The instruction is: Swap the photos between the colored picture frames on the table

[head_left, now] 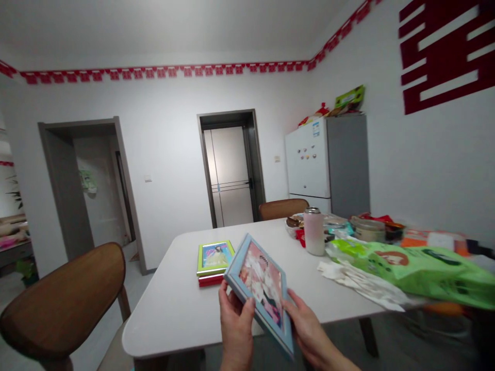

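A light blue picture frame (266,293) is held tilted above the front of the white table (174,309). My left hand (236,324) grips its lower left edge, thumb on the front border. On the right edge, my right hand (307,324) is closed around the side, with some fingers hidden behind it. Inside the frame shows a picture in pink and white tones. Just beyond, a lime green picture frame (215,257) with a figure in a pale dress lies on top of a red frame (211,280).
A pink and white bottle (314,232) stands at the table's right. Beside it are white gloves or cloth (359,283) and a large green plastic package (417,268). Brown chairs stand left (73,299) and behind (284,208) the table. A fridge (328,159) is in the corner.
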Available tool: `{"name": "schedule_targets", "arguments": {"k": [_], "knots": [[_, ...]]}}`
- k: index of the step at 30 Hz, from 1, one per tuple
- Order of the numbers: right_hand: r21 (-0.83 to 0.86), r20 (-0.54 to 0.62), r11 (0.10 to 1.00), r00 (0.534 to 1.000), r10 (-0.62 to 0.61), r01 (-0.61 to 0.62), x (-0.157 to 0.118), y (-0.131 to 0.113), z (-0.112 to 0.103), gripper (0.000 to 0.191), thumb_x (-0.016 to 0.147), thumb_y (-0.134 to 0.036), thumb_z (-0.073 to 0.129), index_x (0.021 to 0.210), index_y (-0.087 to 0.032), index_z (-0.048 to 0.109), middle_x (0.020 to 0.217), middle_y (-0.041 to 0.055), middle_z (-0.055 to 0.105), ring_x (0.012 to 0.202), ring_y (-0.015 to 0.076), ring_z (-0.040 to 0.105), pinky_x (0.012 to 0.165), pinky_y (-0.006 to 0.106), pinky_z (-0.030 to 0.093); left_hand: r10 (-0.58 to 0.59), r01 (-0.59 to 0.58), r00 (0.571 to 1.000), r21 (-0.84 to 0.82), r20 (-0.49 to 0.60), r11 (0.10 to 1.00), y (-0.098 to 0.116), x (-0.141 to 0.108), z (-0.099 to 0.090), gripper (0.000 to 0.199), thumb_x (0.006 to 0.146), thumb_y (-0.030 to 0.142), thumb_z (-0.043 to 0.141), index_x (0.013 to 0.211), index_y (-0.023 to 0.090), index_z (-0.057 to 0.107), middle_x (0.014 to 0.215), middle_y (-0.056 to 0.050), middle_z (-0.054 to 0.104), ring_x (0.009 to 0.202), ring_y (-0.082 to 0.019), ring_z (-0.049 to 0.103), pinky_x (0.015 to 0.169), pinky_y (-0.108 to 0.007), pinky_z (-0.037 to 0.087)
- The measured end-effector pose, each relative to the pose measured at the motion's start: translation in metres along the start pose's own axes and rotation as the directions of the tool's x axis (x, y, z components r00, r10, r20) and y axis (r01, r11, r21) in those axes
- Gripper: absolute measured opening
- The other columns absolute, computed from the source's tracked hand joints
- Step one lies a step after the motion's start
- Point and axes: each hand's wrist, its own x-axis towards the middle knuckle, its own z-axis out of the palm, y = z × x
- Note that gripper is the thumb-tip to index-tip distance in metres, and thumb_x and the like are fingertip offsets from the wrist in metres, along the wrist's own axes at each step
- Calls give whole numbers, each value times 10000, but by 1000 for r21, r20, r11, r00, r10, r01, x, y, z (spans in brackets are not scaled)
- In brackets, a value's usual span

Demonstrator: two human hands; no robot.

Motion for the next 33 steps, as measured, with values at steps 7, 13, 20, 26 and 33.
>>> {"name": "schedule_targets", "arguments": {"k": [7, 13, 20, 26, 33], "knots": [[-873, 43, 472, 985, -167, 119, 90, -46, -101, 399, 701, -235, 391, 1045, -136, 568, 925, 52, 659, 804, 164, 604, 673, 211, 432, -209, 105, 958, 438, 196, 893, -59, 19, 8, 485, 645, 133, 535, 1117, 116, 427, 1048, -111, 584, 948, -184, 541, 823, -254, 399], [-978, 71, 185, 984, -166, 102, 120, -36, -119, 347, 683, -197, 425, 962, -125, 620, 992, 103, 632, 923, 199, 561, 765, 241, 388, -229, 9, 964, 840, 138, 542, -85, 19, 19, 350, 627, 109, 560, 973, 162, 553, 981, -79, 606, 979, -231, 495, 908, -349, 282], [-981, 177, 28, 947, -268, 192, 119, -32, -48, 435, 751, -249, 361, 1108, -46, 506, 1094, 196, 549, 1009, 273, 494, 841, 380, 342, -194, 103, 980, 722, 44, 684, -78, 29, -17, 432, 628, 134, 572, 1057, 132, 521, 1094, -111, 561, 1041, -210, 477, 909, -282, 300], [-842, 524, -1, 818, -238, 539, 122, -4, 88, 432, 711, -265, 481, 1134, -179, 483, 1159, 77, 523, 1037, 186, 462, 866, 274, 324, -182, 251, 966, 508, -182, 824, -61, 57, -79, 398, 634, 211, 607, 997, 69, 527, 1073, -171, 553, 1016, -221, 505, 871, -269, 348], [-787, 611, -67, 760, -222, 613, 98, 10, 133, 298, 699, -156, 461, 981, -166, 557, 1026, 113, 546, 970, 221, 455, 816, 331, 311, -308, 356, 904, 122, -297, 927, -47, 65, -104, 335, 607, 356, 662, 824, 127, 549, 706, -42, 617, 746, -178, 599, 662, -273, 444]]}}
